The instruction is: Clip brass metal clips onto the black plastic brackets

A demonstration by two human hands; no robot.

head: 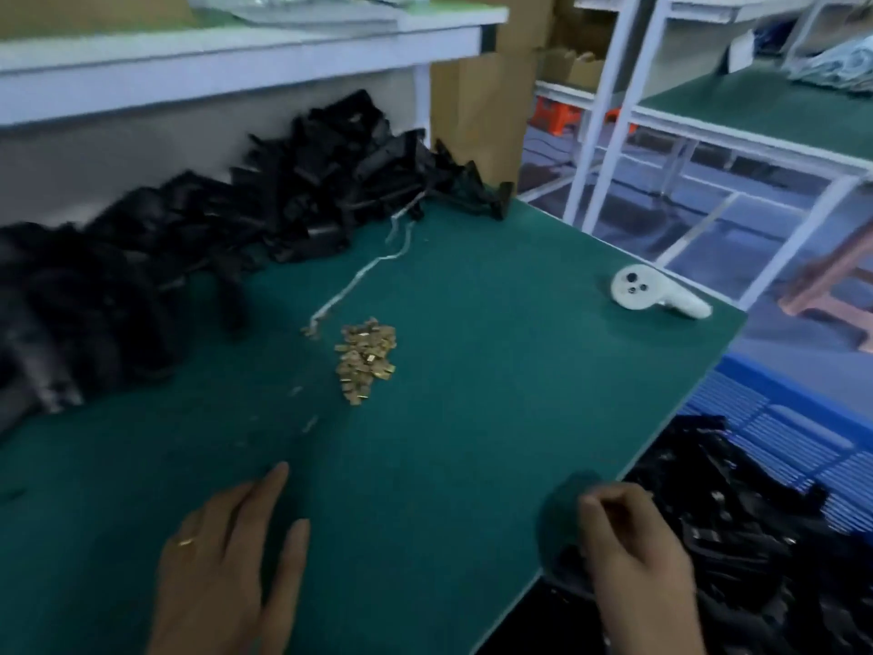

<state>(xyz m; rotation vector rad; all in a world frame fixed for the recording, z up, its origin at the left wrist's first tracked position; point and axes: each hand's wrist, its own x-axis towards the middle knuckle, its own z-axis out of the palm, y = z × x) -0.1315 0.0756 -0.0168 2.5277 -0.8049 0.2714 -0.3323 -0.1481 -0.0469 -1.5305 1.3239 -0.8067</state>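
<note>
The left hand lies flat, fingers straight, holding nothing; the right hand curls at the table edge (contents unclear). Farther off sit the brass clips, then the black brackets; a careless reach risks scattering clips.

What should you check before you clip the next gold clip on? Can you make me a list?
1. Brass clips heaped on the green table: ok.
2. Black brackets piled at the table's far left: ok.
3. Left hand free, fingers straight: ok.
4. Right hand curled at the table edge, holding a bracket: cannot tell, blurred.
5. White controller away from the clips: ok.
</note>
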